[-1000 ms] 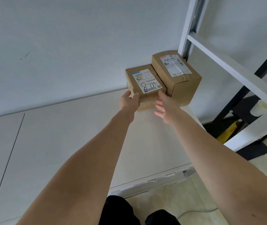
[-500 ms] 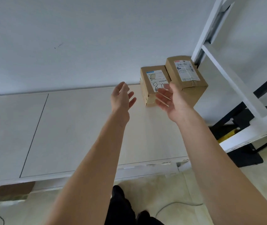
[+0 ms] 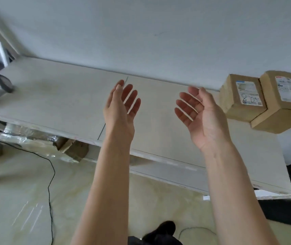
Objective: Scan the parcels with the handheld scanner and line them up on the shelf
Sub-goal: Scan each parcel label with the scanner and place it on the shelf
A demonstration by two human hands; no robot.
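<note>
far left of the hands, a dark object (image 3: 4,84) on the shelf (image 3: 61,103) is too blurred to name. left hand (image 3: 121,110) and right hand (image 3: 201,115) hover spread, grasping nothing. right of them two parcels (image 3: 242,99) touch; the outer one is cut off.

Both my forearms reach forward, bare, side by side and well apart. My left hand (image 3: 120,110) stands edge-on with its thumb side toward me, fingers straight and slightly spread, holding nothing. My right hand (image 3: 201,117) faces it palm inward, fingers relaxed and a little fanned toward the left fingertips, thumb uppermost, also holding nothing.
</note>
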